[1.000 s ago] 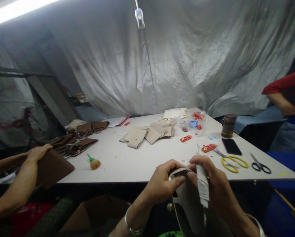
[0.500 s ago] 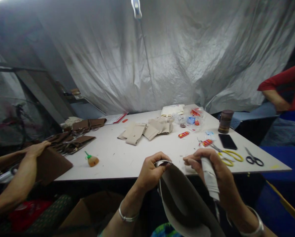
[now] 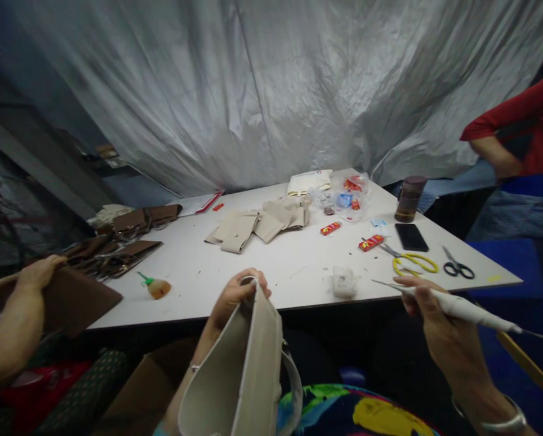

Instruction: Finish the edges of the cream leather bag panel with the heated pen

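Observation:
My left hand [image 3: 228, 303] is closed on the top edge of a beige leather-like bag [image 3: 261, 369]. The bag hangs over my lap with its mouth open toward me, and a strap loop shows on its right side. In my right hand [image 3: 444, 333], gripped like a pen, is a corded pen-shaped tool [image 3: 469, 310] with a white wrapped handle and a thin metal tip pointing left. Bag and tool are apart. A small whitish block [image 3: 343, 282] sits on the table's front edge, left of the tool's tip.
Flat beige pieces [image 3: 239, 230] lie mid-table. Yellow-handled scissors [image 3: 414, 263], black scissors [image 3: 459, 266], a phone [image 3: 411, 237] and a dark bottle [image 3: 410, 198] occupy the right. At left stand a green-tipped bottle [image 3: 156, 287] and brown pieces [image 3: 137, 257]; a co-worker's hand [image 3: 39, 272] holds a brown panel.
My right hand has moved right, away from the bag, and the tool has swung from upright to lying level. My left hand has shifted left and turned the bag.

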Tool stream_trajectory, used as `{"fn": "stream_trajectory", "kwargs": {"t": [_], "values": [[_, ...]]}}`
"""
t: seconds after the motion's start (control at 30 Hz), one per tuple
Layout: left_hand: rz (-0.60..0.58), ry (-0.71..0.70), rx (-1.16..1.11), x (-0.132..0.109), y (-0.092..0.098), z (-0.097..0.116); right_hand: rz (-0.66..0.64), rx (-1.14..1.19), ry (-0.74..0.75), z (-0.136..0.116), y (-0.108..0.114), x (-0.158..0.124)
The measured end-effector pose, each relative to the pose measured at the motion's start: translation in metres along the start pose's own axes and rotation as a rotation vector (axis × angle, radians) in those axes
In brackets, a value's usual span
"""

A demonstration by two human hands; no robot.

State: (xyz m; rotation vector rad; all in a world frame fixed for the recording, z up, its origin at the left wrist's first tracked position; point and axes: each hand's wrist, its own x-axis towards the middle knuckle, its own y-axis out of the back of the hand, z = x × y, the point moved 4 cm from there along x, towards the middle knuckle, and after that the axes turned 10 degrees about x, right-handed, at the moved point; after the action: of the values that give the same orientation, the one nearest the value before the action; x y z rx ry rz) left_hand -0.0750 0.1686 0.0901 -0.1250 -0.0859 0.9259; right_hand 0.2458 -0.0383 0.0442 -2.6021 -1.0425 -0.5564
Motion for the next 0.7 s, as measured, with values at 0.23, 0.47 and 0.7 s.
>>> {"fn": "stream_trajectory", "kwargs": {"t": [0.23,0.47,0.7], "values": [[0.042,0.265,0.078,0.022,-0.130,-0.122,0.021,-0.151,-0.127,0.041,-0.010,-0.003],[0.039,0.342,0.452,0.022,-0.153,-0.164,-0.120,-0.238,-0.105,0.095,-0.012,-0.001],[0.038,0.462,0.411,0.035,-0.127,-0.177,-0.192,-0.270,-0.026,0.110,-0.035,0.006]]}}
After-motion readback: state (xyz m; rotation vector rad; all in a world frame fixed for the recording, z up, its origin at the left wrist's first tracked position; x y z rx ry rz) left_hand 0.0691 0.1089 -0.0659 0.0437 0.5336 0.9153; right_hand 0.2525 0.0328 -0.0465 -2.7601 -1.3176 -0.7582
